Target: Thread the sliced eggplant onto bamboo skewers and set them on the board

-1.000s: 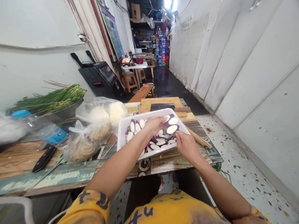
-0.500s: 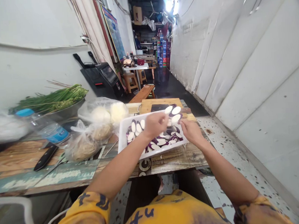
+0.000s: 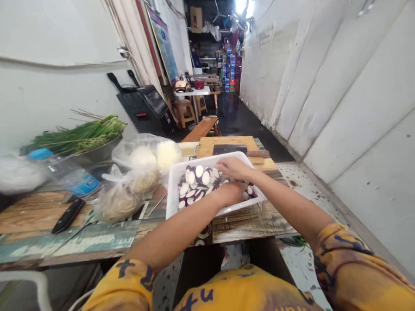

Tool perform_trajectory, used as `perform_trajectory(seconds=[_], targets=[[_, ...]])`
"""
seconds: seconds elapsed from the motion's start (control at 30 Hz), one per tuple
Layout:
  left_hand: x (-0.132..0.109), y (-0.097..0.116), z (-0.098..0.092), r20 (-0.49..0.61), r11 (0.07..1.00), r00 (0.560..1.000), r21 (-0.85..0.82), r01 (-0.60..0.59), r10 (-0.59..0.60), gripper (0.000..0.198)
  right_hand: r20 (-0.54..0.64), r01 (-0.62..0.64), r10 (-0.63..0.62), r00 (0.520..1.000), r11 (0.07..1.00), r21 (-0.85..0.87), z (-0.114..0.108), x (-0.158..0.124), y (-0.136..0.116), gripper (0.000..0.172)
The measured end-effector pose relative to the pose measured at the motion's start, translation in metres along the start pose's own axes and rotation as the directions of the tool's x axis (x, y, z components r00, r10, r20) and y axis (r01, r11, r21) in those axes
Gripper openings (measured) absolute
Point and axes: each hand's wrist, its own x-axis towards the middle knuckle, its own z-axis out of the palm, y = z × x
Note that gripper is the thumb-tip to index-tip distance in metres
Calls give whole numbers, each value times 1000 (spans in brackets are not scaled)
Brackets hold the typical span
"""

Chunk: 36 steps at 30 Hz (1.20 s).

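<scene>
A white plastic tray on the table holds many eggplant slices, pale inside with purple skin. My left hand reaches low into the right part of the tray, its fingertips hidden among the slices. Above and behind it, my right hand crosses over toward the tray's middle. Its fingers are bent and closed against eggplant slices near the back rim. Beyond the tray lie a cleaver with a wooden handle and a wooden cutting board.
Left of the tray are knotted plastic bags, a bag with pale round pieces, a water bottle, a black-handled knife and a metal basin of green stalks. A wooden bench stands past the table; a white wall runs along the right.
My right hand has moved left and over the tray from its right edge; my left hand has gone right and down into the slices. The slices lifted above the tray are back down inside.
</scene>
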Motion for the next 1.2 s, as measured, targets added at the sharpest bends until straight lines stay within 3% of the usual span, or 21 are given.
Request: perform_trajectory(seconds=[0.1, 0.23, 0.37, 0.57, 0.73, 0.9, 0.97, 1.1, 1.2], targets=[[1, 1, -1, 134, 969, 990, 239, -67, 35, 25, -110, -136, 131, 985, 990, -42, -18, -16, 29, 32], [5, -5, -5, 151, 966, 988, 247, -75, 38, 28, -167, -478, 448, 878, 838, -263, -43, -71, 77, 29], [5, -11, -17, 170, 982, 985, 186, -31, -1, 42, -100, -559, 560, 822, 763, -326, -31, -121, 98, 23], [-2, -16, -40, 316, 989, 949, 139, -59, 12, 24, -149, -592, 580, 801, 728, -347, 9, -135, 91, 32], [-4, -19, -44, 157, 995, 986, -95, -43, 58, 29, -230, -648, 607, 761, 693, -315, 16, -125, 93, 28], [-1, -25, -41, 2, 965, 1000, -262, 2, -2, 34, -315, -665, 591, 743, 706, -245, 15, -120, 93, 28], [-1, -26, -42, 60, 976, 998, -214, 31, -19, 30, -360, -654, 566, 742, 728, -204, 14, -118, 92, 29], [-5, -25, -46, 278, 996, 961, -86, 21, 4, 21, -431, -582, 491, 757, 806, -105, 9, -113, 93, 31], [-5, -28, -46, 230, 990, 973, -140, 25, 8, 20, -488, -529, 446, 750, 848, -37, 1, -106, 93, 32]])
